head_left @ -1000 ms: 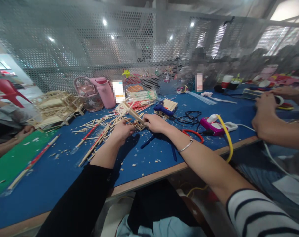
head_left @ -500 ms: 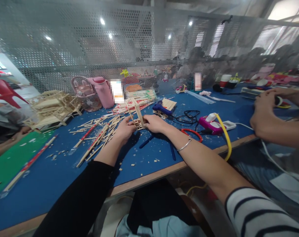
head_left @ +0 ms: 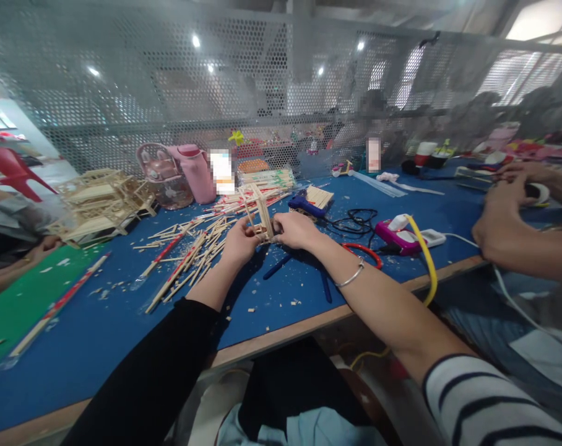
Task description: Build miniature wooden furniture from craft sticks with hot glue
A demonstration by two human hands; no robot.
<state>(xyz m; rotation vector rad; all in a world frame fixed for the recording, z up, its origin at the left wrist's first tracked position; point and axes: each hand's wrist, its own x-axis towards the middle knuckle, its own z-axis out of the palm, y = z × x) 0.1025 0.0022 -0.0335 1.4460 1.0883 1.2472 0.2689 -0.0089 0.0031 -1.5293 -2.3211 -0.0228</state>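
A small wooden stick frame [head_left: 263,214] stands upright on the blue table between my two hands. My left hand [head_left: 241,240] has its fingertips closed on the frame's lower left side. From the other side, my right hand [head_left: 296,230] pinches the lower right part, its fingertips partly hidden. Just behind my right hand lies a blue glue gun [head_left: 306,204], beside a little piece made of flat sticks [head_left: 320,196]. Under my right wrist, the blue handles of a tool [head_left: 326,288] stick out. Loose wooden sticks [head_left: 207,248] are spread to the left of my left hand.
A pink bottle [head_left: 198,174] and stick models [head_left: 104,204] stand at the back left. To the right are a purple power strip [head_left: 397,238], a yellow cable [head_left: 424,254] and black cord. Other people's hands are at both sides; a perforated screen [head_left: 169,80] rises behind.
The view has shifted slightly. My hands stay at the stick frame, which looks turned a little. At the right, the other person's hands have moved slightly.
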